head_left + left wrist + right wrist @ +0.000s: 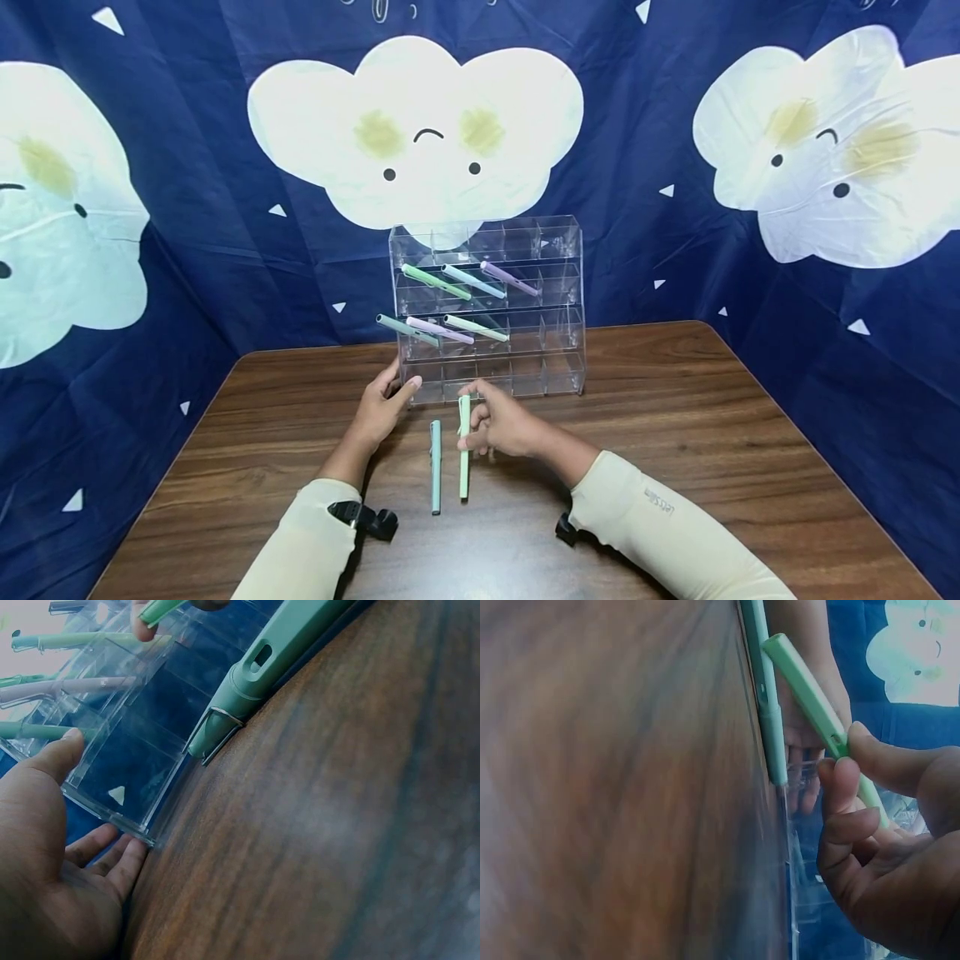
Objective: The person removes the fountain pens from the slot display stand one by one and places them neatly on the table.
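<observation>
In my right hand (495, 421) is a light green pen (464, 467), pinched between thumb and fingertips with its clip end toward the rack. The right wrist view shows this pen (806, 686) tilted, other fingers curled below it. To its left on the table lies a teal pen (436, 471), clip end also toward the rack. My left hand (382, 408) rests at the lower left corner of a clear tiered rack (562, 333). In the left wrist view its thumb and relaxed fingers (124, 866) lie apart along the rack's side, fingertips right at the bottom edge.
Three pens, green (435, 282), light blue (474, 282) and purple (510, 278), lean in an upper tier. Below them lean a grey-green pen (405, 328), a lilac pen (441, 330) and a pale green pen (476, 327). Behind the wooden table (675, 417) hangs a blue cloud-print curtain (637, 167).
</observation>
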Tool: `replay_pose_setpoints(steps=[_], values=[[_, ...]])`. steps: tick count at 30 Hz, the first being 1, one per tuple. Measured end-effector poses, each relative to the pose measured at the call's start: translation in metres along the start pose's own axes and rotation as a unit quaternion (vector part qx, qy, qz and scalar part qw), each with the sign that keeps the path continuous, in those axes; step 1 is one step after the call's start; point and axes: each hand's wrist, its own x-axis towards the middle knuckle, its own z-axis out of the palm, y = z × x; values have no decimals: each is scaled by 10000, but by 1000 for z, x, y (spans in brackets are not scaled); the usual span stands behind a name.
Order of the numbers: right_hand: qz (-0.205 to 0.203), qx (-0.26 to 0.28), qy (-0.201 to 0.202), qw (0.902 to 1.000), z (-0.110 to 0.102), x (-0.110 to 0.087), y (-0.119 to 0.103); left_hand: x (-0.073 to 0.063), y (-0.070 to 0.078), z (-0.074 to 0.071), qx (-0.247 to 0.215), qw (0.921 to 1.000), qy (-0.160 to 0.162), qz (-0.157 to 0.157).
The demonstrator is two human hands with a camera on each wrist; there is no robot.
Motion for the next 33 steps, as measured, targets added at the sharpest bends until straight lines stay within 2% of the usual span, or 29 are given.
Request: replay_pose_setpoints(steps=[10,17,24,33], values=[[-92,19,-213,9997,6,-1,8,1,0,1,-58,10000,34,60],[-256,-184,-116,9994,7,3,16,1,0,1,-68,9999,79,86],[-105,-492,-47,9987,7,6,21,1,-1,2,-133,9998,107,123],[180,-466,-100,9987,7,12,27,0,1,2,-126,9999,51,63]])
